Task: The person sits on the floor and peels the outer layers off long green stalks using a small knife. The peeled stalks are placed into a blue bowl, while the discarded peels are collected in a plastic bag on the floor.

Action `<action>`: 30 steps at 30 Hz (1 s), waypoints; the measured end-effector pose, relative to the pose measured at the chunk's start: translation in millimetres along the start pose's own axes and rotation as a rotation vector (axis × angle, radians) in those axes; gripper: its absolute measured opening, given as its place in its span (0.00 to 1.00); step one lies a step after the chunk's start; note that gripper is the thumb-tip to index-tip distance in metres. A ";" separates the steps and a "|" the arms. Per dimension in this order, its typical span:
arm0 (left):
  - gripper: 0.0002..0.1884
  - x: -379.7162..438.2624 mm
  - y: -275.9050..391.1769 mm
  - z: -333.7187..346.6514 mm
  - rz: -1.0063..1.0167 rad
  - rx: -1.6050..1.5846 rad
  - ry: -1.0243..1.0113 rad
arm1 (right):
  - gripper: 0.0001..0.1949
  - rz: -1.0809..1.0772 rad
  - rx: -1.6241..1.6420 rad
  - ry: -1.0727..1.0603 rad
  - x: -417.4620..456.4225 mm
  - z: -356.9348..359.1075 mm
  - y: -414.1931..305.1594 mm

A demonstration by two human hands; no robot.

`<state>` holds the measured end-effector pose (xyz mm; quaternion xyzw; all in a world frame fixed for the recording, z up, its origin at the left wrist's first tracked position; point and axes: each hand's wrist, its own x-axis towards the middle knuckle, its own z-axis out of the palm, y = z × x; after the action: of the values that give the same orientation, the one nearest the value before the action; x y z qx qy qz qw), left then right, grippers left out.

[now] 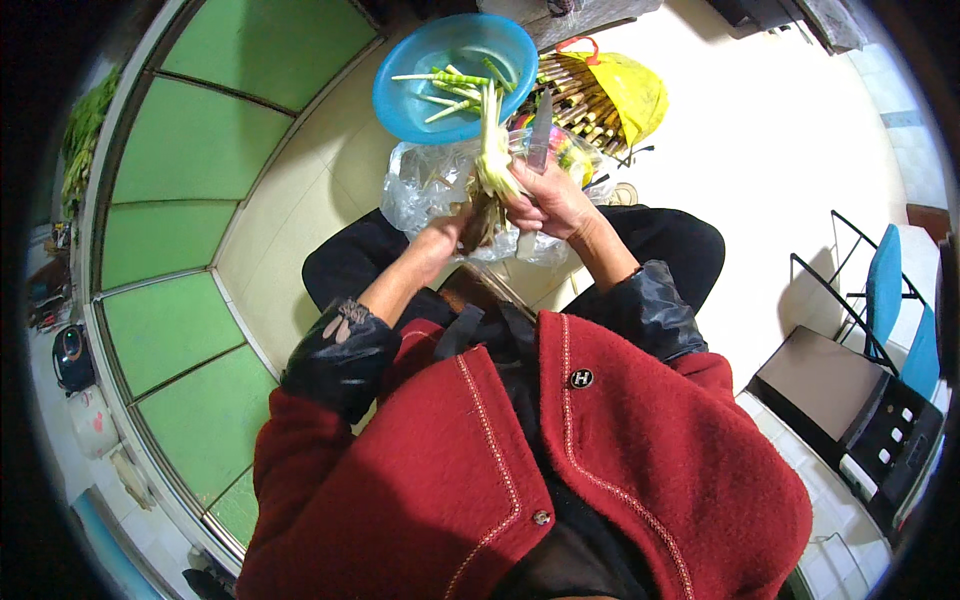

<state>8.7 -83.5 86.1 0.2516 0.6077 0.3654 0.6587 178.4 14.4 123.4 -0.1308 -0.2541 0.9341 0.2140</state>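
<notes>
Between my hands, over a clear plastic bag (421, 186), is a bamboo shoot (491, 150) with pale inner layers and loose brown husk (484, 225) at its lower end. My left hand (441, 244) grips the husk, its fingers partly hidden and slightly blurred. My right hand (549, 196) closes on the shoot's side and also holds a knife (541, 135), blade pointing up and away from me. Beyond them, a blue plastic basin (382, 97) holds several peeled green-white shoots (454, 94). Unpeeled dark shoots (581, 101) lie in a pile right of the basin, partly under a yellow plastic bag (626, 94).
Green cabinet doors (172, 142) line the left side, with a counter above them bearing leafy greens (88, 135) and a dark appliance (73, 358). A blue folding chair (885, 289) and a dark boxy appliance (825, 382) stand at the right. My knees flank the clear bag.
</notes>
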 end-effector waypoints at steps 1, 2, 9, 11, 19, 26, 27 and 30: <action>0.23 -7.5 -2.5 1.6 -0.101 -0.121 -0.101 | 0.14 -0.007 -0.067 0.042 2.3 -3.3 -1.8; 0.22 -14.3 -1.8 2.9 -0.143 -0.171 -0.159 | 0.15 -0.019 -0.171 0.111 4.3 -4.1 -3.6; 0.17 -47.6 31.9 10.6 0.112 -0.015 0.101 | 0.13 -0.163 -1.189 0.470 13.6 -9.9 -0.2; 0.15 -46.2 41.8 10.0 0.187 0.046 0.159 | 0.12 -0.248 -1.329 0.433 19.6 -20.4 6.2; 0.15 -14.1 83.2 -9.3 0.366 0.469 0.486 | 0.26 0.023 -1.176 0.141 14.0 -19.6 16.4; 0.18 38.1 54.0 -41.1 -0.194 -0.191 0.099 | 0.17 0.332 -0.698 -0.022 10.0 -22.0 9.4; 0.17 42.8 46.1 -41.5 -0.232 -0.297 0.022 | 0.17 0.297 -0.626 -0.004 10.5 -25.5 13.4; 0.20 69.1 9.9 -42.1 -0.310 -0.493 0.042 | 0.16 0.255 -0.514 0.084 18.4 -28.5 20.3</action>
<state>-34.9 -27.9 45.4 -0.0194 0.5451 0.4023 0.7352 165.6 19.1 86.3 -0.2502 -0.4547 0.8523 0.0649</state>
